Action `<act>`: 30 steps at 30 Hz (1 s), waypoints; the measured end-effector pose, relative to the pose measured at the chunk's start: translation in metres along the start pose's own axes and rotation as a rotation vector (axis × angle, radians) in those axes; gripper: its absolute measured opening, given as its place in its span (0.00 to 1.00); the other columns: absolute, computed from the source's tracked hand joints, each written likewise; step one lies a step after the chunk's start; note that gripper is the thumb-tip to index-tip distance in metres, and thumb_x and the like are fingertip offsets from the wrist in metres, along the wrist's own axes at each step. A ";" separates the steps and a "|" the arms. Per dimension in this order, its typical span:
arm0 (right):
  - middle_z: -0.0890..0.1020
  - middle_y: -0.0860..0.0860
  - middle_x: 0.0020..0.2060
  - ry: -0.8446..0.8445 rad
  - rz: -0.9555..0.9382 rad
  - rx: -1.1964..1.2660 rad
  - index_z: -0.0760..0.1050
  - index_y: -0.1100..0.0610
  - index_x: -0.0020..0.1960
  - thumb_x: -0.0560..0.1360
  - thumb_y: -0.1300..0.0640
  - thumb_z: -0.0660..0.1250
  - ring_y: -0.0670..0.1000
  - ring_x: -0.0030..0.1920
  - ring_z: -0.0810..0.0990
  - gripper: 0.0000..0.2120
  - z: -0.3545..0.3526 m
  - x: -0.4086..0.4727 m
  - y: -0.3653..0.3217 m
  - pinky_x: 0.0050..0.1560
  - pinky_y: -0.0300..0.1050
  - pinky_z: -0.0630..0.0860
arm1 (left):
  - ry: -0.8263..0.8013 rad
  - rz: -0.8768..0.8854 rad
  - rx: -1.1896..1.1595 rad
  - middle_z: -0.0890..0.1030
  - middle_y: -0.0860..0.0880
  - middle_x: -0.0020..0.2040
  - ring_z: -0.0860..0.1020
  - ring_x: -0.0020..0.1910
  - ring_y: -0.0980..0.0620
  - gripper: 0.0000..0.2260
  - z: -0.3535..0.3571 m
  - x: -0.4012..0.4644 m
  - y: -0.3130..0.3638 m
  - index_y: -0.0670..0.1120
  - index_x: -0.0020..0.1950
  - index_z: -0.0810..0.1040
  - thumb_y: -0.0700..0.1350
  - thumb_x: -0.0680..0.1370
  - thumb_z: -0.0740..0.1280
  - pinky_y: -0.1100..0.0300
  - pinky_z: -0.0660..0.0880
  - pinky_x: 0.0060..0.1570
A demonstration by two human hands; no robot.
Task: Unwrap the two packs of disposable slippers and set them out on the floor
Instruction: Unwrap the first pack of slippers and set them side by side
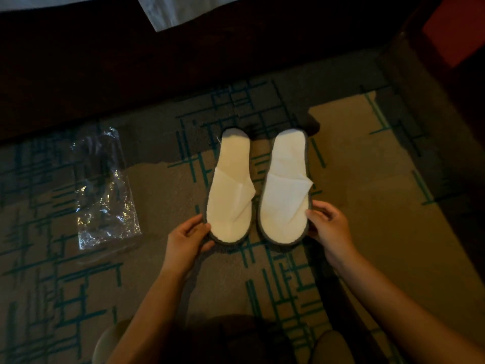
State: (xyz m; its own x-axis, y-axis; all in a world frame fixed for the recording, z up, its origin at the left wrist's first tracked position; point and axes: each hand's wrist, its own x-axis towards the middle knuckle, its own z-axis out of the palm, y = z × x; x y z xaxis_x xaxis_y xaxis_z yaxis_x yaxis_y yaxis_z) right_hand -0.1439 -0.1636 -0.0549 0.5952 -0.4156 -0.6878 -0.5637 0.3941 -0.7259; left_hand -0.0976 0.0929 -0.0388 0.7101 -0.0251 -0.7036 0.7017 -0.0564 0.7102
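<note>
Two white disposable slippers with grey edging lie side by side over the patterned carpet, heels pointing away from me. My left hand (187, 241) grips the toe end of the left slipper (231, 190) at its outer edge. My right hand (329, 224) pinches the outer edge of the right slipper (286, 187) near its toe. A clear plastic pack (105, 190) with dark slippers inside lies flat on the carpet to the left, apart from both hands.
A dark wooden bed base (157, 74) runs across the top, with white bedding (183, 9) hanging over it. Dark furniture (446, 74) stands at the right. Open carpet (380, 179) lies right of the slippers. My knees (115, 342) show at the bottom edge.
</note>
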 end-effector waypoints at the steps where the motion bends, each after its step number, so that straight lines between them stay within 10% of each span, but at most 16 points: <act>1: 0.80 0.51 0.38 0.018 0.001 0.022 0.75 0.52 0.43 0.75 0.65 0.64 0.47 0.38 0.80 0.09 -0.004 0.002 -0.003 0.37 0.43 0.78 | -0.003 -0.036 -0.027 0.81 0.48 0.46 0.83 0.35 0.59 0.13 0.003 -0.001 -0.004 0.44 0.60 0.73 0.37 0.77 0.61 0.67 0.80 0.32; 11: 0.81 0.49 0.40 -0.032 -0.047 0.152 0.76 0.55 0.49 0.75 0.67 0.64 0.47 0.41 0.80 0.09 -0.002 -0.012 -0.033 0.37 0.40 0.81 | -0.061 -0.039 0.281 0.81 0.53 0.44 0.80 0.44 0.55 0.09 0.055 -0.013 -0.028 0.49 0.55 0.78 0.46 0.76 0.64 0.63 0.76 0.44; 15: 0.82 0.49 0.39 -0.111 -0.057 0.129 0.75 0.52 0.48 0.75 0.67 0.64 0.47 0.40 0.81 0.10 0.012 -0.019 -0.034 0.41 0.44 0.79 | -0.150 -0.003 0.032 0.81 0.50 0.52 0.80 0.52 0.50 0.16 0.055 -0.017 -0.004 0.49 0.63 0.72 0.50 0.77 0.61 0.56 0.77 0.50; 21: 0.82 0.48 0.42 -0.279 -0.135 -0.025 0.76 0.46 0.46 0.74 0.65 0.65 0.49 0.44 0.81 0.13 0.034 -0.026 -0.034 0.42 0.40 0.80 | -0.138 0.133 0.000 0.83 0.52 0.45 0.83 0.39 0.59 0.12 0.048 -0.016 0.017 0.55 0.49 0.74 0.37 0.76 0.62 0.67 0.79 0.34; 26: 0.62 0.49 0.73 -0.358 -0.619 -1.133 0.61 0.46 0.72 0.73 0.48 0.67 0.51 0.73 0.58 0.30 0.030 -0.021 -0.015 0.69 0.49 0.62 | -0.014 0.086 -0.115 0.82 0.47 0.54 0.83 0.49 0.52 0.13 0.003 -0.017 -0.005 0.50 0.58 0.74 0.37 0.76 0.61 0.62 0.82 0.41; 30: 0.36 0.48 0.75 -0.595 -0.849 -1.619 0.47 0.42 0.75 0.70 0.38 0.65 0.52 0.75 0.34 0.41 0.022 -0.017 0.017 0.71 0.52 0.37 | 0.065 -0.025 -0.072 0.81 0.47 0.53 0.82 0.50 0.52 0.18 -0.024 -0.013 -0.028 0.44 0.67 0.69 0.37 0.77 0.60 0.59 0.82 0.41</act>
State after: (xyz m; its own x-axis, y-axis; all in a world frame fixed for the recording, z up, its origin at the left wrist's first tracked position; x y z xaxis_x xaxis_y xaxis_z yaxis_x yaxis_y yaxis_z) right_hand -0.1506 -0.1316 -0.0555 0.8516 0.3693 -0.3721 0.2288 -0.9004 -0.3700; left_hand -0.1251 0.1192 -0.0492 0.6928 0.0404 -0.7200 0.7201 0.0156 0.6937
